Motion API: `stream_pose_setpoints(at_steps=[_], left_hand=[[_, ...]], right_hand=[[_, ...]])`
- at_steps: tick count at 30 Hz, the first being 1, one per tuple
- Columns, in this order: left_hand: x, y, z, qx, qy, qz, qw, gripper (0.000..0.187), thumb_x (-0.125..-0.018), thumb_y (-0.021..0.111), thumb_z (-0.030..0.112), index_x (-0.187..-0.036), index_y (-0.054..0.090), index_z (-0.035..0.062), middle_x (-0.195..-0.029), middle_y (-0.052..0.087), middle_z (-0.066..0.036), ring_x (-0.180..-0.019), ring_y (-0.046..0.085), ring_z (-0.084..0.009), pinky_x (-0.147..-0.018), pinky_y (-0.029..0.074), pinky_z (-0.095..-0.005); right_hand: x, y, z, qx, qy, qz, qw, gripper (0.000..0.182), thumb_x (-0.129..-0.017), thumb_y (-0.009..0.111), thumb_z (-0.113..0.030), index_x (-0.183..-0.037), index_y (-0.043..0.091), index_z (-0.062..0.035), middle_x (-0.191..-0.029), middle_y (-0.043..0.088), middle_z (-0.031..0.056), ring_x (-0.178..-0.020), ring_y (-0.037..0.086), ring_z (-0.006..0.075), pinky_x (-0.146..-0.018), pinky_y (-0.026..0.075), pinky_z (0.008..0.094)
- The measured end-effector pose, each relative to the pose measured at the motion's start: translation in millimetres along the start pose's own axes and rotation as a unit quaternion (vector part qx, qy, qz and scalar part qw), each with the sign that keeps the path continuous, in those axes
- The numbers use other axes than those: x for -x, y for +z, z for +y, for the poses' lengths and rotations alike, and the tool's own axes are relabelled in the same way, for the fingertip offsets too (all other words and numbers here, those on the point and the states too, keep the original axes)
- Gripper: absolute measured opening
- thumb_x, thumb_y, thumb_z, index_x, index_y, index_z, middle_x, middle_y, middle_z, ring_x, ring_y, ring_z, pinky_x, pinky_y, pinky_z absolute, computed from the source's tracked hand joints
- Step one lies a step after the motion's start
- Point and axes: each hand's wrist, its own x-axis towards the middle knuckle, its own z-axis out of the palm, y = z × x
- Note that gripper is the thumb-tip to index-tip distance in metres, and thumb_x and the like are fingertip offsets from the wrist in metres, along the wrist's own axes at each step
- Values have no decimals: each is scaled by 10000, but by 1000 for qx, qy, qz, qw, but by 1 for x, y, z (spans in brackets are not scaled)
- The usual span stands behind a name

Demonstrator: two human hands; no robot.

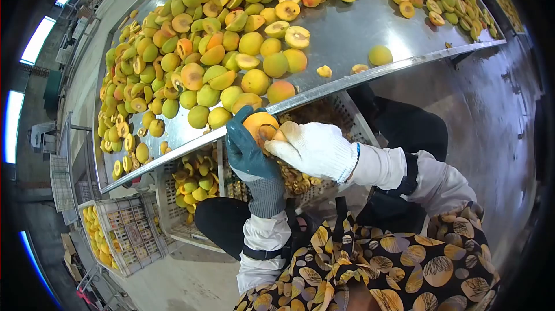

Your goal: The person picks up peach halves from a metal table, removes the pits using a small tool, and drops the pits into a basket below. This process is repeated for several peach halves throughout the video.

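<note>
My left hand (250, 148), in a dark blue-grey glove, is wrapped round an orange-yellow fruit (261, 124) just in front of the metal table's edge. In a white knitted glove, my right hand (312, 148) is closed at the fruit's right side, its thumb and fingers pinched there. A small orange-brown piece shows between its fingertips, too small to make out. Close behind my hands, whole and halved yellow-green fruits (254, 81) lie heaped on the metal table (341, 39).
Under the table stand a crate of fruit (165, 210) and another crate (359, 115) with brownish scraps (300, 182). A white crate (124, 233) of yellow fruit is on the floor at the lower left. The table's raised metal rim runs diagonally before my hands.
</note>
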Motion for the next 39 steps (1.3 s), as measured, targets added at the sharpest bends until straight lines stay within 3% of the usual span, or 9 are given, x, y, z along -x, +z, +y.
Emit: stream_pose_setpoints(at_steps=[7, 15, 19, 20, 21, 23, 25, 33, 39], left_hand=[[-1, 3, 1, 96, -118, 28, 988, 575, -1052, 426, 506, -1127, 656, -15, -1005, 681, -104, -890, 634, -170, -808, 522, -297], [-10, -4, 4, 245, -168, -102, 949, 578, -1039, 429, 529, -1145, 625, -4, -1003, 694, -145, -835, 671, -204, -775, 559, -323], [-25, -35, -36, 300, -284, -106, 904, 543, -1051, 428, 489, -1191, 601, -6, -1022, 697, -157, -825, 684, -221, -777, 571, -331], [-26, -52, -61, 109, -6, -93, 990, 514, -1063, 424, 445, -1239, 584, -11, -1035, 692, -147, -847, 684, -212, -798, 569, -328], [-35, -75, -42, 193, -169, -38, 966, 457, -1071, 438, 379, -1238, 595, -17, -1042, 689, -125, -887, 670, -190, -826, 558, -314], [-57, -136, -74, -68, -97, 26, 993, 460, -1034, 475, 393, -1071, 696, -9, -970, 705, -91, -861, 647, -165, -805, 533, -333], [-83, -172, -73, -448, -119, -69, 883, 503, -934, 595, 441, -1090, 687, -28, -1014, 710, -234, -930, 691, -336, -855, 524, -428], [-166, -92, -101, -562, -74, -228, 792, 696, -796, 721, 598, -1070, 655, -38, -1020, 687, -282, -994, 660, -417, -862, 524, -465], [-164, -124, -108, -316, -145, -118, 930, 614, -798, 796, 463, -1108, 628, -39, -1035, 699, -173, -908, 695, -278, -752, 565, -409]], right_hand=[[-8, -8, 2, -278, 85, -150, 945, 527, -983, 521, -519, -855, 626, -19, -596, 591, 137, -522, 628, 258, -478, 485, 377], [-15, 6, 38, -788, 209, -462, 350, 522, -995, 512, -550, -798, 563, -69, -500, 443, -19, -355, 436, 73, -299, 310, 212], [-14, -24, 21, -590, 224, -459, 626, 512, -1008, 506, -517, -803, 585, -55, -534, 451, -29, -409, 444, 54, -347, 337, 221], [-13, -30, 21, -489, 147, -467, 723, 490, -988, 521, -542, -798, 590, -96, -569, 469, -33, -390, 404, 48, -351, 288, 220], [-18, -37, 19, -373, 111, -472, 791, 553, -969, 520, -574, -796, 640, -62, -608, 583, 53, -434, 530, 157, -415, 419, 303], [-15, -6, 49, -53, -81, -262, 960, 605, -952, 497, -598, -873, 703, -35, -722, 683, 149, -619, 665, 315, -594, 531, 408], [-12, -11, 36, 148, 5, -291, 945, 586, -944, 485, -586, -912, 738, -59, -855, 709, 196, -815, 687, 394, -746, 544, 459], [-8, 9, 39, 154, -49, -219, 962, 540, -941, 522, -571, -888, 689, -60, -790, 695, 193, -782, 688, 391, -707, 554, 465], [-10, -3, 23, -62, -33, -108, 992, 482, -953, 539, -524, -990, 667, -60, -725, 671, 169, -655, 680, 342, -607, 537, 438]])
